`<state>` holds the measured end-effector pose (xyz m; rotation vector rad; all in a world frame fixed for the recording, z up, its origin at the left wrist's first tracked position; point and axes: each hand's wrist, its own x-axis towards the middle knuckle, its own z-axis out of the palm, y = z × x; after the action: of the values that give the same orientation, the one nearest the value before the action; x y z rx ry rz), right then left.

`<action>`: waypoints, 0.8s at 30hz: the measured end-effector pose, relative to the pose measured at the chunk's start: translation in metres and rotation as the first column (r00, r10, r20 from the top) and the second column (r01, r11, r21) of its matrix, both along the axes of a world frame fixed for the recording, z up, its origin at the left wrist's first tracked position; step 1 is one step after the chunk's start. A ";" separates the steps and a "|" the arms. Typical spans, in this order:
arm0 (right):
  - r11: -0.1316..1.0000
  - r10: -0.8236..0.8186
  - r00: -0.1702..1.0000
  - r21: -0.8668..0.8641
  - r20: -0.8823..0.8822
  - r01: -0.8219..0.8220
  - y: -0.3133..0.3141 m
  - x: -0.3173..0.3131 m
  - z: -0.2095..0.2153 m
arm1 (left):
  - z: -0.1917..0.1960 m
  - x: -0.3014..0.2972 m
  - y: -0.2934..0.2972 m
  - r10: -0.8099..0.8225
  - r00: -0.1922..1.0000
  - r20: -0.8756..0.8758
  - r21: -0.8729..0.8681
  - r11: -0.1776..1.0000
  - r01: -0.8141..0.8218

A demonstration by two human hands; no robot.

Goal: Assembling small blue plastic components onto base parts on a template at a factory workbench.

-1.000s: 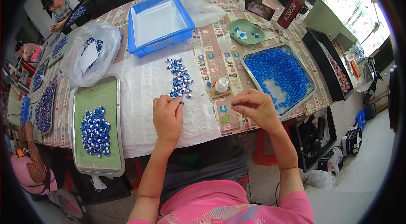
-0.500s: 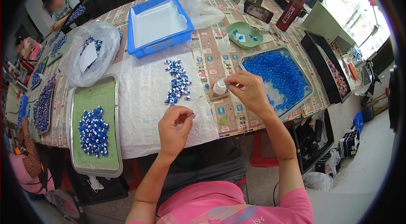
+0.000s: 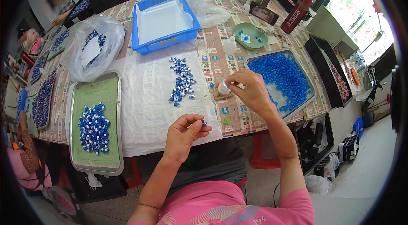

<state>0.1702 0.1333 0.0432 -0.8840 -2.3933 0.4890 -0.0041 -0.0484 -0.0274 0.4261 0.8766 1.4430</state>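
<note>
My left hand (image 3: 185, 136) is raised over the front edge of the papered table, thumb and fingers pinching a small dark blue-and-white piece (image 3: 204, 122). My right hand (image 3: 250, 89) is closed in a pinch at the rim of a small white pot (image 3: 223, 88); what its fingertips hold is too small to make out. The pot stands on a brown block (image 3: 219, 96). Beyond my left hand, a loose strip of blue-and-white pieces (image 3: 183, 81) lies on white paper (image 3: 146, 110). To my right, a metal tray (image 3: 293, 113) holds many clear blue beads (image 3: 278, 70).
At left, a green-lined metal tray (image 3: 114, 119) holds a heap of blue-and-white pieces (image 3: 94, 129). Farther back are a plastic bag (image 3: 108, 40), a blue bin (image 3: 165, 43), a green dish (image 3: 250, 43), a white squeeze bottle (image 3: 229, 46) and a red flask (image 3: 296, 15). Other people sit at left.
My left hand has moved slightly right and its fingers have spread a little around the piece. My right hand's fingertips have stayed at the pot, shifting only slightly.
</note>
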 end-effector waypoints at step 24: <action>0.907 0.129 0.964 -0.365 -0.231 -0.209 -0.075 0.033 -0.009 | -0.010 0.041 0.009 -0.082 0.976 0.203 0.036 0.996 0.076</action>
<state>0.2035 0.0583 0.0346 -0.7425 -2.2295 1.0975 0.0371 -0.0391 -0.0375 0.3234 0.6683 1.3990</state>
